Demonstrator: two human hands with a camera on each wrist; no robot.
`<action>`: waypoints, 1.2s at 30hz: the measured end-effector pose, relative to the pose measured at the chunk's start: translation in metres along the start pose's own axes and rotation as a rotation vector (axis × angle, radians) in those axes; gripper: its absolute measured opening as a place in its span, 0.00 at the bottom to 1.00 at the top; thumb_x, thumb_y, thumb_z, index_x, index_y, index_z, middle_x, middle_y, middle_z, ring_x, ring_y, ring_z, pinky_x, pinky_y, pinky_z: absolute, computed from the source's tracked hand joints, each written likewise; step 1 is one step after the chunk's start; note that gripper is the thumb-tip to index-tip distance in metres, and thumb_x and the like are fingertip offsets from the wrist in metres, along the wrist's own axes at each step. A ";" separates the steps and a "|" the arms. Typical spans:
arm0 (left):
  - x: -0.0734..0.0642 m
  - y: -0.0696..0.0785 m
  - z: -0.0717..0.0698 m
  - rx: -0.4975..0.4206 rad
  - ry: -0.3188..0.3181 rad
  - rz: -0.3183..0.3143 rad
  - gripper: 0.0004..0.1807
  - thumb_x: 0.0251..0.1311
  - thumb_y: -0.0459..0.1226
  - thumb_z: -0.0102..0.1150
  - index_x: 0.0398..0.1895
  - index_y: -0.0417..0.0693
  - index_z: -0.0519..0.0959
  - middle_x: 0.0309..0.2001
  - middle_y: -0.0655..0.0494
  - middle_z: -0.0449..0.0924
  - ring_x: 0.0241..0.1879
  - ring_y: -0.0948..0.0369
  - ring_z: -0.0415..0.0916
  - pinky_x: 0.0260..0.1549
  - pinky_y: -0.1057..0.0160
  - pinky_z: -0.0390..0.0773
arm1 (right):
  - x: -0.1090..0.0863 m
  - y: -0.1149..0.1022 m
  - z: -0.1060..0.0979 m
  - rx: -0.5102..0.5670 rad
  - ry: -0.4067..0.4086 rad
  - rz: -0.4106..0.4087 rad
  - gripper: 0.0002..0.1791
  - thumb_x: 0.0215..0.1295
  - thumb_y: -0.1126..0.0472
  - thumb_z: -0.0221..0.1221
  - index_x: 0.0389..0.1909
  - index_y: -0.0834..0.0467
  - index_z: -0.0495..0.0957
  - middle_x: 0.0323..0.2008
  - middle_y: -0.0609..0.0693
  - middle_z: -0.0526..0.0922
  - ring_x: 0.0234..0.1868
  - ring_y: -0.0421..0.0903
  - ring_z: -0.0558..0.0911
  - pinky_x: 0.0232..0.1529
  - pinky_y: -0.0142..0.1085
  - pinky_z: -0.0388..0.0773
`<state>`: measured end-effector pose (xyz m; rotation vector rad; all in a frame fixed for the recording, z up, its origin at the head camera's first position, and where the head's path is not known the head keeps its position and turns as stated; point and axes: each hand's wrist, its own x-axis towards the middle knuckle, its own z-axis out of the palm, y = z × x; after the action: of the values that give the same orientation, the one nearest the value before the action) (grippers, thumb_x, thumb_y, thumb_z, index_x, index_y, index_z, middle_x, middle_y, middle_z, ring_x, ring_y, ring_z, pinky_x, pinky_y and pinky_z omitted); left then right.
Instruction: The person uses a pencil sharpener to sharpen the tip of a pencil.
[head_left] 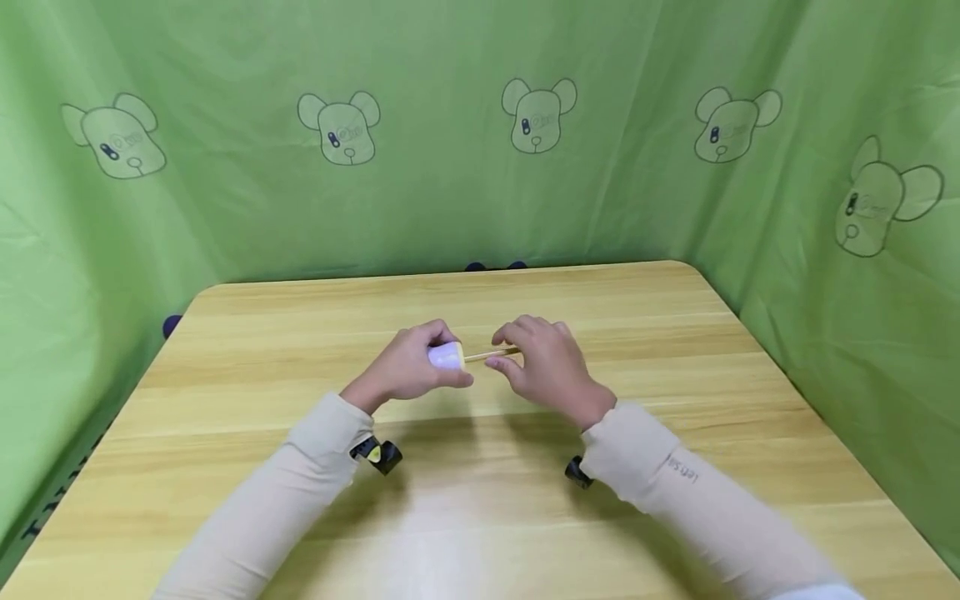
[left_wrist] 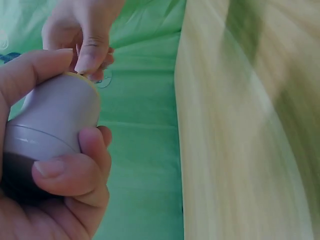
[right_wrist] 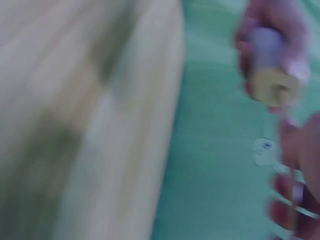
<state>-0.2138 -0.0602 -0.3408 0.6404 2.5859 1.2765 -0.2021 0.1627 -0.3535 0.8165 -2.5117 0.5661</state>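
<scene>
My left hand (head_left: 408, 364) grips a small, rounded lavender pencil sharpener (left_wrist: 60, 107), fingers and thumb curled about its body. Its yellow end face (right_wrist: 267, 85) has a dark hole and points towards my right hand (head_left: 551, 362). Between thumb and fingers of the right hand is a thin yellow-brown pencil (head_left: 491, 355), held roughly level, with its tip at the hole. The sharpener's base looks dark in the left wrist view, partly covered by the palm. The right wrist view is blurred. Both hands are raised over the middle of the table.
A light wood-grain table (head_left: 480, 517) with rounded far corners lies beneath the arms. Green curtains (head_left: 450, 208) printed with bear heads enclose its back and sides. Black wrist cameras (head_left: 386, 457) hang under both beige sleeves (head_left: 277, 492).
</scene>
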 end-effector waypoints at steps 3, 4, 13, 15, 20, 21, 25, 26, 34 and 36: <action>0.001 0.000 -0.004 -0.056 0.001 -0.027 0.22 0.45 0.43 0.74 0.40 0.47 0.74 0.34 0.50 0.78 0.30 0.56 0.75 0.25 0.61 0.77 | -0.007 0.005 0.016 -0.128 0.280 -0.130 0.11 0.60 0.54 0.67 0.35 0.57 0.82 0.33 0.52 0.83 0.34 0.53 0.80 0.36 0.49 0.70; 0.000 0.001 -0.005 -0.079 -0.004 -0.038 0.22 0.45 0.42 0.74 0.40 0.46 0.74 0.34 0.50 0.77 0.29 0.56 0.75 0.23 0.61 0.77 | -0.009 0.007 0.021 -0.153 0.355 -0.163 0.10 0.62 0.54 0.65 0.35 0.57 0.82 0.32 0.53 0.83 0.33 0.54 0.80 0.36 0.50 0.70; -0.006 0.014 -0.013 -0.246 -0.117 -0.114 0.21 0.47 0.41 0.73 0.40 0.44 0.72 0.31 0.47 0.74 0.20 0.58 0.69 0.12 0.67 0.63 | -0.009 0.010 0.056 -0.259 0.769 -0.344 0.16 0.69 0.48 0.57 0.33 0.58 0.81 0.29 0.51 0.82 0.28 0.52 0.75 0.36 0.50 0.60; -0.008 0.015 -0.014 -0.268 -0.143 -0.125 0.21 0.48 0.41 0.72 0.39 0.44 0.71 0.30 0.47 0.74 0.19 0.59 0.68 0.11 0.67 0.62 | -0.006 0.009 0.059 -0.273 0.828 -0.363 0.16 0.69 0.48 0.57 0.30 0.57 0.80 0.27 0.49 0.82 0.26 0.50 0.73 0.35 0.49 0.58; -0.010 0.015 -0.018 -0.331 -0.205 -0.136 0.20 0.51 0.39 0.70 0.38 0.43 0.69 0.28 0.47 0.73 0.18 0.59 0.67 0.11 0.67 0.60 | 0.001 0.011 0.060 -0.273 0.937 -0.439 0.16 0.70 0.49 0.56 0.27 0.54 0.80 0.23 0.47 0.81 0.23 0.48 0.73 0.33 0.47 0.58; -0.011 0.015 -0.018 -0.349 -0.218 -0.139 0.19 0.51 0.39 0.69 0.38 0.43 0.68 0.27 0.47 0.73 0.18 0.59 0.67 0.11 0.67 0.60 | 0.003 0.011 0.059 -0.273 0.954 -0.459 0.15 0.70 0.49 0.56 0.27 0.54 0.80 0.23 0.47 0.81 0.23 0.48 0.74 0.33 0.46 0.58; -0.010 0.013 -0.020 -0.410 -0.263 -0.154 0.18 0.53 0.38 0.68 0.36 0.42 0.67 0.24 0.47 0.72 0.16 0.60 0.65 0.10 0.68 0.59 | 0.005 0.012 0.059 -0.260 0.983 -0.511 0.15 0.69 0.49 0.57 0.27 0.54 0.80 0.23 0.47 0.81 0.22 0.47 0.74 0.32 0.44 0.59; -0.010 0.013 -0.020 -0.415 -0.267 -0.159 0.18 0.53 0.38 0.67 0.36 0.42 0.67 0.24 0.47 0.72 0.16 0.60 0.65 0.10 0.68 0.59 | 0.005 0.012 0.058 -0.260 0.980 -0.512 0.16 0.69 0.49 0.58 0.26 0.55 0.80 0.22 0.47 0.81 0.21 0.47 0.74 0.31 0.44 0.60; -0.009 0.011 -0.016 -0.306 -0.216 -0.180 0.20 0.50 0.39 0.70 0.36 0.43 0.67 0.28 0.47 0.73 0.19 0.59 0.67 0.11 0.67 0.61 | 0.001 0.010 0.050 -0.266 0.788 -0.481 0.24 0.71 0.52 0.53 0.12 0.54 0.70 0.10 0.44 0.68 0.08 0.42 0.64 0.12 0.34 0.52; -0.009 0.011 -0.015 -0.277 -0.201 -0.175 0.20 0.50 0.39 0.70 0.36 0.43 0.67 0.29 0.47 0.73 0.19 0.59 0.67 0.11 0.68 0.61 | 0.000 0.008 0.048 -0.241 0.729 -0.455 0.24 0.72 0.51 0.52 0.13 0.54 0.71 0.10 0.44 0.68 0.07 0.42 0.64 0.11 0.33 0.50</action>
<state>-0.2081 -0.0693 -0.3232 0.4532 2.1981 1.3982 -0.2199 0.1447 -0.3950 0.8555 -1.6262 0.3129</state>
